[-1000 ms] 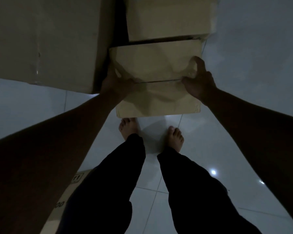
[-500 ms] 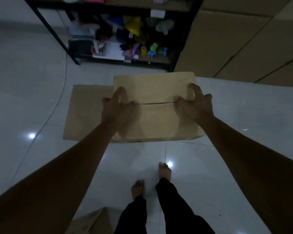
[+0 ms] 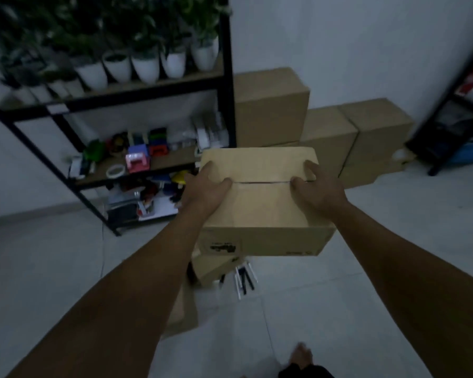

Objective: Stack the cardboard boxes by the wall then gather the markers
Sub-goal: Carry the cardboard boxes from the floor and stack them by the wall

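Note:
I carry a closed cardboard box (image 3: 260, 205) in the air at chest height. My left hand (image 3: 205, 190) grips its left top edge and my right hand (image 3: 316, 186) grips its right top edge, thumbs lying along the flap seam. Against the white wall ahead stand three stacked cardboard boxes (image 3: 322, 126). Several black and white markers (image 3: 245, 278) lie on the floor just below the carried box. Another cardboard box (image 3: 216, 268) sits on the floor under it, partly hidden.
A black metal shelf (image 3: 227, 85) at the left holds white plant pots, coloured toys and tape. A second black rack (image 3: 448, 132) stands at the right wall. A flat piece of cardboard (image 3: 183, 309) lies on the tiled floor near my left forearm. My foot shows at the bottom.
I have lifted the box off the stack and turned with it. My view rose from my feet to the shelf, then to the wall with the stacked boxes.

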